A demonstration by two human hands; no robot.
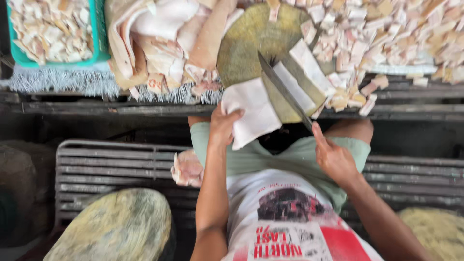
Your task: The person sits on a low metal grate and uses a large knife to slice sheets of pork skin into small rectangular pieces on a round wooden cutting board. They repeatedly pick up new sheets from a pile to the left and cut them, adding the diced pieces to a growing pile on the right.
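my right hand [333, 157] is closed around the handle of a cleaver [285, 92], forefinger stretched up along its spine, blade laid edge-down across the round wooden chopping block [246, 43]. my left hand [223, 126] pinches the near edge of a pale slab of pork skin [251, 113], thumb on top, the slab hanging off the block's near rim. just past the blade, on the block, lie two long strips [309, 67] already sliced. right of the block a big heap of small cut pieces [386, 34] spreads away; left of it a pile of uncut sheets [164, 38] waits, and further left a green basket [99, 48] holds more small pieces. so i'd judge plenty is chopped, yet a good stack remains. the cleaver handle is hidden in my fist, the basket and the heap run off the frame's top, and motion blur softens the slab's texture.
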